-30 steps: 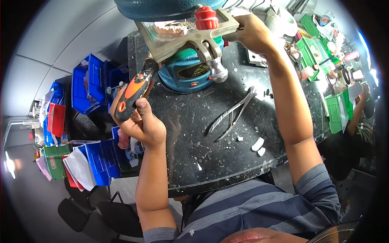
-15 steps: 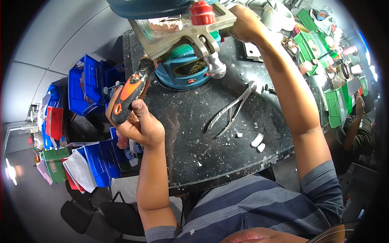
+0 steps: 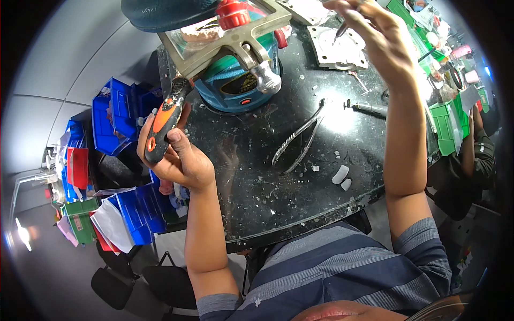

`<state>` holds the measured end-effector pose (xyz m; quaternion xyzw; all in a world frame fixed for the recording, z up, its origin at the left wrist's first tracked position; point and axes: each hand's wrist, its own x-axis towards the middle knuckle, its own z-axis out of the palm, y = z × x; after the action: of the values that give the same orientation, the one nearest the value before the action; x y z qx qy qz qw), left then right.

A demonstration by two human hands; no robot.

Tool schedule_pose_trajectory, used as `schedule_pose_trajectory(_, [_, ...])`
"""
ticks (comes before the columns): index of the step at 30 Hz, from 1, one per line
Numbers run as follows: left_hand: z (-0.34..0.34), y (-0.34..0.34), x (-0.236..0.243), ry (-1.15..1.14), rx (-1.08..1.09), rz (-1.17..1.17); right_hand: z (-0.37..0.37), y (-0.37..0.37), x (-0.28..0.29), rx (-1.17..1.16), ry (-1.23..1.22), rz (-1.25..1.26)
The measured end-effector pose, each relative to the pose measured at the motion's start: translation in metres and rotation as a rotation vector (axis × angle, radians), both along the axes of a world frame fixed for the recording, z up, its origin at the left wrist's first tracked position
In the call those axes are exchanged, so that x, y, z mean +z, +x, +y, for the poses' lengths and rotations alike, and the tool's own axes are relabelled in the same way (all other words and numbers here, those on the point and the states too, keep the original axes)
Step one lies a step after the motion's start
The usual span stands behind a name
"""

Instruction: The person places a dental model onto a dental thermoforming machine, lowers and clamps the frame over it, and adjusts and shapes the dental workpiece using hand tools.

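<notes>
My left hand (image 3: 184, 160) is wrapped round a black and orange handle (image 3: 163, 125) beside the blue tabletop machine (image 3: 235, 88). Above the machine's base sits a metal frame (image 3: 214, 60) with a red knob (image 3: 233, 14) and a silver knob (image 3: 266, 78). A pale pinkish dental model (image 3: 201, 33) shows partly behind it. Over the back right of the table, my right hand (image 3: 388, 48) is raised with fingers apart. Near its fingers is a white plate (image 3: 334, 53). A dark pointed shape (image 3: 340, 33) lies under the fingertips; I cannot make out what it is.
Pliers (image 3: 302, 136) lie mid-table near white fragments (image 3: 340, 174). A metal tool (image 3: 369, 108) rests under my right forearm. Blue bins (image 3: 113, 115) stand left, green bins (image 3: 443, 128) right. Another person's sleeve (image 3: 484, 155) shows far right. Black chairs (image 3: 112, 286) stand lower left.
My right hand has left the metal frame and moved right, and its fingers have spread. More of the white plate now shows. My left hand keeps hold of the handle.
</notes>
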<state>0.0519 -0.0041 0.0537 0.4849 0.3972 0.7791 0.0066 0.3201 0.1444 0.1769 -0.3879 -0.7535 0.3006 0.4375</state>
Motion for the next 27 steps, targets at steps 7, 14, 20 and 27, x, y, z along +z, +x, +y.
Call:
schedule_pose_trajectory(7, [-0.004, -0.002, 0.0, 0.01, 0.013, 0.017, -0.017, -0.002, 0.009, -0.069, -0.115, -0.008])
schedule_pose_trajectory(14, [-0.003, -0.003, 0.0, 0.012, 0.016, 0.031, -0.013, -0.006, 0.006, -0.013, 0.046, 0.622])
schedule_pose_trajectory(20, [-0.003, -0.001, 0.001, 0.002, 0.015, 0.024, 0.006, 0.016, -0.021, 0.089, -0.104, 0.78])
schedule_pose_trajectory(27, [-0.004, 0.003, 0.005, -0.023, 0.055, 0.023, 0.001, -0.002, -0.056, 0.126, -0.472, 0.96])
